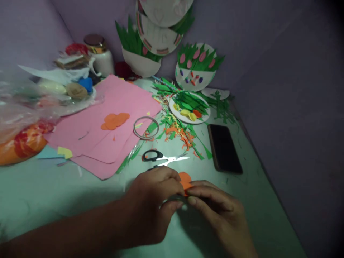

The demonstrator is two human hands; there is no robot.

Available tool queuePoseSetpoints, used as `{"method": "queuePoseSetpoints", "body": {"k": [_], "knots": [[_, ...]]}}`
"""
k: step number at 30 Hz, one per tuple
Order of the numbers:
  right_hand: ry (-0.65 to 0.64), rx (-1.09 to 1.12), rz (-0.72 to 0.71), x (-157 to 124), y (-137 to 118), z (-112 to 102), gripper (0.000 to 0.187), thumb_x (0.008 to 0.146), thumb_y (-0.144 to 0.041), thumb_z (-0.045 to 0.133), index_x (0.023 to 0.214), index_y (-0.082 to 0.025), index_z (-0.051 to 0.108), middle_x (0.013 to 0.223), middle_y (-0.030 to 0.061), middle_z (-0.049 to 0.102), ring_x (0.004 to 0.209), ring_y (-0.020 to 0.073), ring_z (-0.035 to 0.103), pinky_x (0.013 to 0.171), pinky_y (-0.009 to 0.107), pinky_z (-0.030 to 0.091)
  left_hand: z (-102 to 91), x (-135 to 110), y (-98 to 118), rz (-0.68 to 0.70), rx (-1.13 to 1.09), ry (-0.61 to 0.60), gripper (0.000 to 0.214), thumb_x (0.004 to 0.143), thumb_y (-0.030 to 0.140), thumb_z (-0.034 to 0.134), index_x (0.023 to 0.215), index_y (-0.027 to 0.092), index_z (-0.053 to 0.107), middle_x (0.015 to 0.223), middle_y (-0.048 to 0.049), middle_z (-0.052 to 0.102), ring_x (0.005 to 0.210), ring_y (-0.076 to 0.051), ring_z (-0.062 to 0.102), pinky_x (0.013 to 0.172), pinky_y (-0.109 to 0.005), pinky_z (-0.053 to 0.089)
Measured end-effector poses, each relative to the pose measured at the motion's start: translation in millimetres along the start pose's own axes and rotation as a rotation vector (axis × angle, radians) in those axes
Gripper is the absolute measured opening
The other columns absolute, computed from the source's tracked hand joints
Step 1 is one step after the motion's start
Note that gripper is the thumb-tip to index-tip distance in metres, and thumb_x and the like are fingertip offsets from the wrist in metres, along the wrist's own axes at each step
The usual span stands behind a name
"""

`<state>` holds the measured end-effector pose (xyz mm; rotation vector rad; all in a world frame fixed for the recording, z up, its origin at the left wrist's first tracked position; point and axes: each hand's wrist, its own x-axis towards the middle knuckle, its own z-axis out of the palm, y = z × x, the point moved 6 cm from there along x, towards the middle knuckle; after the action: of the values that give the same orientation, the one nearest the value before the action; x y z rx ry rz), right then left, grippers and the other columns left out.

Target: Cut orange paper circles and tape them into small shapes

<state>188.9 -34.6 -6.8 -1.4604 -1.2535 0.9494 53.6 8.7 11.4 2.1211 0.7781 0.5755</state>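
Observation:
Low over the pale green table (pixel 40 190), my left hand (pixel 153 200) and my right hand (pixel 215 211) meet fingertip to fingertip. Both pinch a small orange paper cut-out (pixel 185 180), which sticks up between the fingers; its lower part is hidden by them. Just beyond the hands lie black-handled scissors (pixel 161 157), blades open and pointing right. Further back on pink paper sheets (pixel 118 107) rest several orange paper petals (pixel 115 120) and a ring of tape (pixel 146 127).
A dark phone (pixel 224 148) lies to the right of the scissors. Green and orange paper scraps (pixel 180 132) surround a paper plate (pixel 189 109) with cut pieces. Decorated plates (pixel 196 68) lean on the wall. A jar (pixel 99 53) and plastic bags (pixel 24 107) crowd the left.

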Motion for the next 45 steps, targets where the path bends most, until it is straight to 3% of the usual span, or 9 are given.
{"method": "queuePoseSetpoints", "body": {"k": [4,10,15,24,36,45], "knots": [[-0.019,-0.176,-0.123,-18,11,5,0.019,0.076,-0.010,0.062,0.083,-0.025,0.071,0.091,0.0052,0.069,0.083,0.0180,0.065,0.068,0.028,0.054,28.2,-9,-4,0.151,0.375,-0.071,0.021,0.071,0.004,0.046,0.081,0.015,0.061,0.087,-0.0080,0.059,0.073,-0.019,0.051,0.063,-0.030,0.042],[-0.042,-0.451,-0.291,-33,21,7,0.025,0.078,-0.005,0.057,0.096,-0.019,0.065,0.084,0.0062,0.061,0.070,0.0148,0.060,0.056,0.026,0.051,44.2,-14,-14,0.044,0.551,-0.233,0.018,0.070,0.004,0.044,0.071,0.018,0.055,0.072,-0.0034,0.054,0.064,-0.018,0.048,0.053,-0.030,0.034],[-0.088,-0.495,-0.227,-34,26,4,0.023,0.080,-0.009,0.057,0.099,-0.020,0.062,0.079,0.0036,0.058,0.063,0.0127,0.057,0.053,0.024,0.048,42.0,-14,-18,-0.010,0.500,-0.203,0.017,0.072,0.006,0.045,0.074,0.019,0.056,0.068,-0.0011,0.054,0.060,-0.017,0.049,0.049,-0.029,0.028],[0.011,-0.598,-0.132,-30,26,2,0.017,0.086,-0.024,0.049,0.093,-0.022,0.064,0.077,0.0044,0.061,0.067,0.0161,0.059,0.055,0.025,0.047,41.4,-12,-27,-0.167,0.399,-0.174,0.020,0.079,0.012,0.043,0.073,0.020,0.060,0.062,-0.0006,0.057,0.053,-0.015,0.052,0.048,-0.027,0.027],[0.062,-0.593,-0.074,-26,23,4,0.012,0.082,-0.021,0.049,0.079,-0.021,0.061,0.072,0.0040,0.060,0.066,0.0180,0.056,0.059,0.029,0.043,44.1,-7,-28,-0.319,0.485,-0.131,0.022,0.085,0.022,0.039,0.069,0.022,0.055,0.064,-0.0017,0.058,0.053,-0.020,0.056,0.048,-0.029,0.028],[0.070,-0.677,-0.049,-24,24,6,0.015,0.083,-0.024,0.047,0.076,-0.022,0.059,0.069,0.0030,0.060,0.065,0.0182,0.056,0.058,0.029,0.041,44.0,-3,-26,-0.296,0.524,-0.151,0.018,0.082,0.022,0.043,0.067,0.021,0.053,0.061,-0.0014,0.058,0.049,-0.017,0.055,0.045,-0.027,0.022]]}}
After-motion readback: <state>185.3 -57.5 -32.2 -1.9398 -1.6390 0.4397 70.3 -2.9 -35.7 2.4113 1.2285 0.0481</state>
